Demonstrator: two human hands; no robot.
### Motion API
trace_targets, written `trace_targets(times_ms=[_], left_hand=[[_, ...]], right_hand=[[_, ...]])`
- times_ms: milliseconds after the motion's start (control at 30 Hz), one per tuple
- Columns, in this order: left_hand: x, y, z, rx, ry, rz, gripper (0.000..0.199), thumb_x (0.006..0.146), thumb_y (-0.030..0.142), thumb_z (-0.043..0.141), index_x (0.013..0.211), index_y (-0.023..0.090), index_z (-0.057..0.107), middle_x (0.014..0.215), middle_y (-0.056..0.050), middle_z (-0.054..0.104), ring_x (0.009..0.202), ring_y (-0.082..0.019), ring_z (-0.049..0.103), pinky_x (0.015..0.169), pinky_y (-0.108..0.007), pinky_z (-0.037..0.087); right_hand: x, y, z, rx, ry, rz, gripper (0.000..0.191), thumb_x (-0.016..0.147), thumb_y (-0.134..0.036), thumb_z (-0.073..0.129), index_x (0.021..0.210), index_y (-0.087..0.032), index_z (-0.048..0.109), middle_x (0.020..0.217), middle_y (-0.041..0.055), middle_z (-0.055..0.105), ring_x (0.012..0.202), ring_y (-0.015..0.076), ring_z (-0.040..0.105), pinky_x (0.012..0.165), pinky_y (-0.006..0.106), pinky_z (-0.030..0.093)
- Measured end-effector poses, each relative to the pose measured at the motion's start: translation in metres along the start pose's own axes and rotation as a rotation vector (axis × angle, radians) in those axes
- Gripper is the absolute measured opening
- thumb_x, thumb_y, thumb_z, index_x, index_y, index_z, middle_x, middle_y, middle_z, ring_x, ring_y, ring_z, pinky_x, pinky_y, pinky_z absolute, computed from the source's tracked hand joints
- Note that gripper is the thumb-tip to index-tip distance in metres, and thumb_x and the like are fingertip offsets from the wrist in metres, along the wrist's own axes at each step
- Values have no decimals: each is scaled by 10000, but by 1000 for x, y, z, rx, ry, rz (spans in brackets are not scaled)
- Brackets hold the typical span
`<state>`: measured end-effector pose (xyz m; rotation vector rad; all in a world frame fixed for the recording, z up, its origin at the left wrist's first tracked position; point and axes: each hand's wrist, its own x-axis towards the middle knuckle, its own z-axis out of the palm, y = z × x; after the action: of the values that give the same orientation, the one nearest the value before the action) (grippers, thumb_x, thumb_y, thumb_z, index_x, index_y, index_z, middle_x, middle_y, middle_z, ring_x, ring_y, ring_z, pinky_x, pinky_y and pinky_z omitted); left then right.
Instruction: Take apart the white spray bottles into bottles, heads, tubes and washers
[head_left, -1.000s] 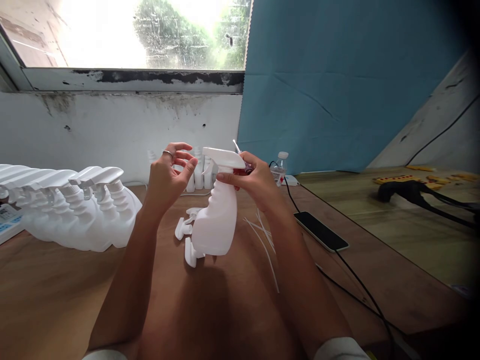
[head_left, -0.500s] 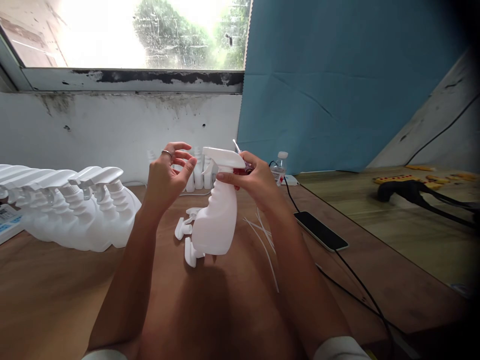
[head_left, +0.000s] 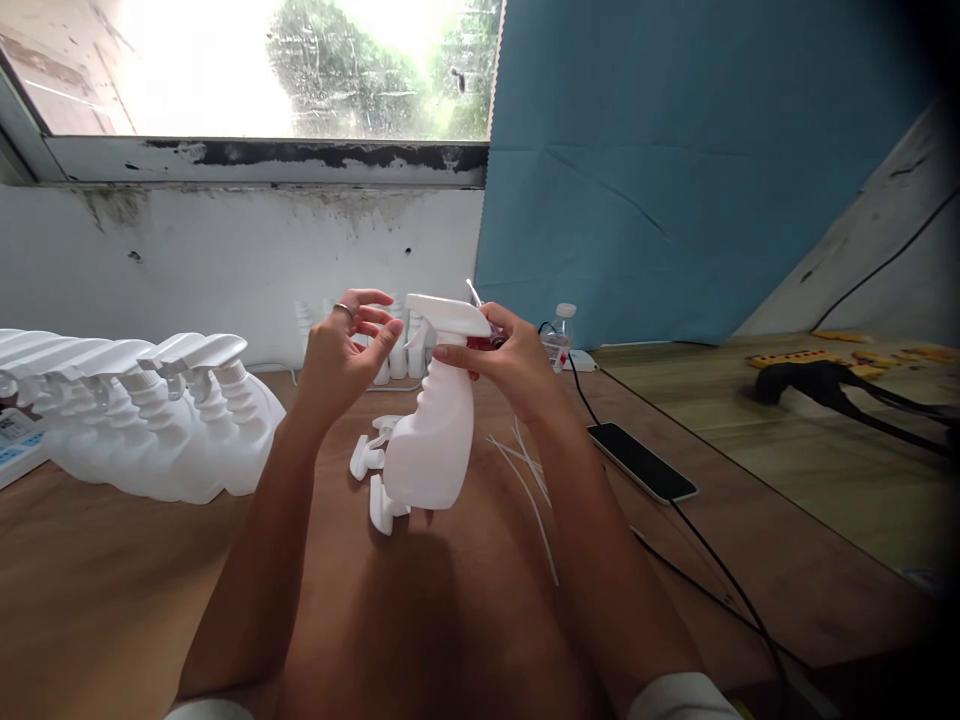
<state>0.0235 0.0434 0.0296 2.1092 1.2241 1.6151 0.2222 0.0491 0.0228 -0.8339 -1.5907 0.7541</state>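
Observation:
A white spray bottle [head_left: 431, 450] with its trigger head on top is held upright by the neck in my right hand [head_left: 510, 355]. My right thumb lies across the collar below the head, and the other fingers are behind it. My left hand [head_left: 349, 345] is raised to the left of the spray head, fingers apart and curved, touching nothing. Loose white trigger heads [head_left: 381, 505] lie on the table to the left of the bottle's base. Thin white tubes [head_left: 529, 475] lie on the table to its right.
A row of white spray bottles [head_left: 180, 440] stands at the left. More white bottles [head_left: 397, 345] stand against the wall, partly hidden by my left hand. At the right are a phone [head_left: 641, 460] with a black cable, a clear bottle [head_left: 561, 335] and a black cord [head_left: 825, 380].
My left hand has moved slightly to the right, closer to the spray head. My right hand and the spray bottle have stayed in place.

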Motion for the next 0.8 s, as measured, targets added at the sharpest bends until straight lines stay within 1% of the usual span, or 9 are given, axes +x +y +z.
trace_targets(times_ms=[133, 200, 267, 333, 367, 433, 567, 733, 800], left_hand=[[-3, -5, 2, -7, -306, -9, 406, 814, 441, 640, 1159, 240, 564, 1030, -68, 664, 881, -173, 666, 677, -259, 554], [-4, -7, 4, 5, -460, -33, 475, 763, 467, 684, 1164, 245, 558, 1050, -72, 655, 890, -193, 664, 661, -273, 553], [-5, -8, 7, -5, -596, -67, 396, 756, 491, 679, 1045, 232, 596, 974, -58, 658, 853, -198, 657, 619, -269, 533], [-6, -7, 10, -42, -688, -90, 310, 791, 503, 633, 872, 207, 594, 849, -29, 642, 784, -178, 635, 591, -253, 495], [-6, -7, 11, -71, -723, -96, 305, 813, 500, 607, 816, 197, 575, 803, -17, 625, 757, -166, 620, 589, -247, 478], [-5, -6, 12, -127, -770, -99, 305, 836, 482, 584, 790, 183, 550, 772, -5, 599, 736, -150, 593, 602, -243, 458], [-3, -8, 11, -201, -822, -85, 260, 844, 428, 593, 863, 171, 557, 848, -21, 613, 799, -160, 591, 671, -261, 464], [-2, -15, 5, -389, -943, -116, 259, 853, 396, 594, 968, 164, 589, 970, -68, 641, 934, -209, 616, 767, -310, 500], [-2, -16, 4, -403, -947, -123, 261, 853, 386, 603, 1001, 172, 592, 999, -69, 644, 951, -211, 618, 792, -319, 504]], right_hand=[[0, -1, 3, 23, 36, 2, 375, 606, -409, 804, 722, -207, 511, 660, -45, 465, 606, 113, 462, 533, 263, 409], [0, -2, 3, 37, 67, -5, 367, 609, -393, 805, 724, -207, 510, 655, -48, 463, 601, 108, 452, 530, 261, 403], [0, -3, 3, 40, 95, -5, 364, 611, -383, 807, 729, -207, 511, 651, -49, 464, 602, 108, 452, 533, 262, 405], [1, -3, 2, 32, 106, 3, 362, 611, -374, 809, 733, -206, 512, 650, -48, 471, 608, 111, 463, 539, 264, 413], [1, -3, 1, 31, 107, 6, 358, 613, -366, 808, 733, -205, 512, 651, -47, 475, 611, 111, 468, 542, 263, 416], [1, -3, 0, 31, 102, 1, 346, 619, -345, 805, 729, -202, 510, 655, -47, 476, 613, 108, 470, 542, 258, 414], [1, -3, -1, 49, 68, -25, 345, 610, -310, 815, 713, -203, 503, 649, -51, 457, 611, 105, 461, 545, 249, 398], [-2, -7, -4, 169, -104, -68, 300, 655, -314, 800, 744, -218, 529, 688, -44, 458, 651, 118, 488, 617, 272, 436], [-3, -8, -5, 189, -173, -69, 280, 675, -320, 790, 809, -232, 560, 720, -38, 478, 692, 131, 508, 674, 294, 459]])
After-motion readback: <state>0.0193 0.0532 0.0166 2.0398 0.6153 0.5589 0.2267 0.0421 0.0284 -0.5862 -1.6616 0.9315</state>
